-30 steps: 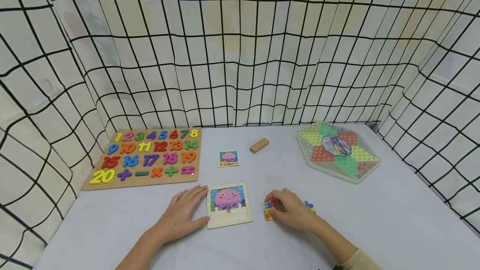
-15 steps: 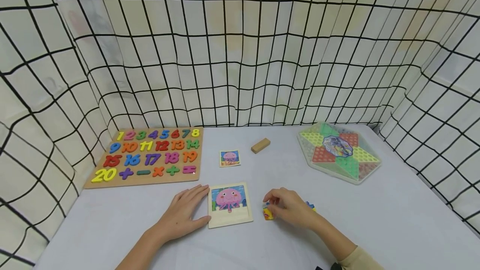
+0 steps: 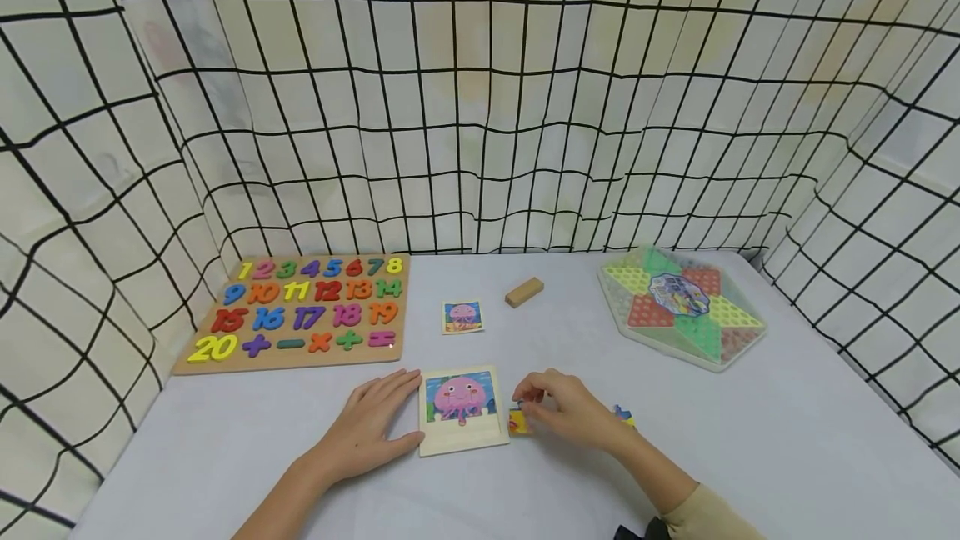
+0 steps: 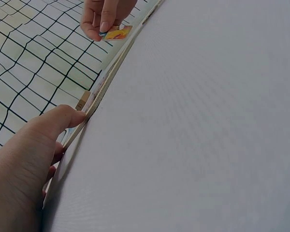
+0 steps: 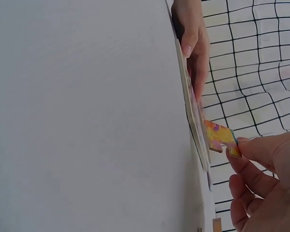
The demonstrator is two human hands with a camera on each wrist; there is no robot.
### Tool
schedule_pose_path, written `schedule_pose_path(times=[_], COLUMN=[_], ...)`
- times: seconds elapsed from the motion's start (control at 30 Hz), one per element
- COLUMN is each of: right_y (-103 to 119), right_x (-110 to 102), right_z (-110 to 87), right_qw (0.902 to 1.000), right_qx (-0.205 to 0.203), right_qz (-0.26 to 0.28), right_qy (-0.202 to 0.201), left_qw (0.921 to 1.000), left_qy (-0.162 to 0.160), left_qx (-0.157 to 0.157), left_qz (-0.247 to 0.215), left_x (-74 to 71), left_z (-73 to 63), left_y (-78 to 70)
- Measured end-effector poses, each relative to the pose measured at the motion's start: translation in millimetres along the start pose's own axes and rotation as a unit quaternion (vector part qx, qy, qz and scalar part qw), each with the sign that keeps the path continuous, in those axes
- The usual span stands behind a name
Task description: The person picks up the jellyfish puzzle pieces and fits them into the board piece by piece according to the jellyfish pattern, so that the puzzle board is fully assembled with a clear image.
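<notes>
A jigsaw tray (image 3: pixel 465 440) of pale wood lies flat in the head view, its upper part filled with a pink jellyfish picture and its lower strip bare wood. Along its left edge rests my left hand (image 3: pixel 367 423), fingers straight, fingertips and thumb at the edge. My right hand (image 3: pixel 568 411) pinches a yellow and orange puzzle piece (image 5: pixel 220 135) between thumb and fingers, close by the tray's right edge. From the left wrist view the piece shows held up beside the tray. Part of another puzzle piece (image 3: pixel 624 415), blue and yellow, peeks out behind the right wrist.
A small jellyfish picture card (image 3: pixel 462 317) and a wooden block (image 3: pixel 524 292) lie beyond the tray. At the back left is a number board (image 3: pixel 292 363) with colourful digits; at the back right, a hexagonal Chinese checkers board (image 3: pixel 681 307). Black netting (image 3: pixel 480 127) surrounds the white table.
The right hand has lifted the puzzle piece and carried it left, close to the tray. The left hand stays at the tray's left edge. The head view has shifted slightly.
</notes>
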State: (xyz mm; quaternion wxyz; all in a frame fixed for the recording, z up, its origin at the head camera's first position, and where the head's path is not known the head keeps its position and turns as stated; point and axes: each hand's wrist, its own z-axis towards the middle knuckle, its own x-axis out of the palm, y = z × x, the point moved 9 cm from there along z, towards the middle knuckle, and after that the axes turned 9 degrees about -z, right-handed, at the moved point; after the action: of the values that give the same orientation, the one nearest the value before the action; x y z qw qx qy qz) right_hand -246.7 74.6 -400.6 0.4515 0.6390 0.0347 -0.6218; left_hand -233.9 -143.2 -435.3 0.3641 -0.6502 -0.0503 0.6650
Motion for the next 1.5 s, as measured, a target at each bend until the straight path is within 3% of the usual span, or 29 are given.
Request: schedule_pose_path(times=[0.83,1.5], right_y=[41,57], right_x=[36,64], right_z=[45.3,63.1], right_qw=[0.9978,0.994], right_qx=[-0.053,-0.081], right_qz=[0.026,0.049], right_qy=[0.031,0.055], left_qw=[1.0,0.9998], left_qy=[0.0,0.007], left_qx=[0.007,0.008], left_qz=[-0.007,-0.016], left_x=[-1.2,-0.6], left_z=[-1.4,-1.9], left_y=[-0.7,-0.5])
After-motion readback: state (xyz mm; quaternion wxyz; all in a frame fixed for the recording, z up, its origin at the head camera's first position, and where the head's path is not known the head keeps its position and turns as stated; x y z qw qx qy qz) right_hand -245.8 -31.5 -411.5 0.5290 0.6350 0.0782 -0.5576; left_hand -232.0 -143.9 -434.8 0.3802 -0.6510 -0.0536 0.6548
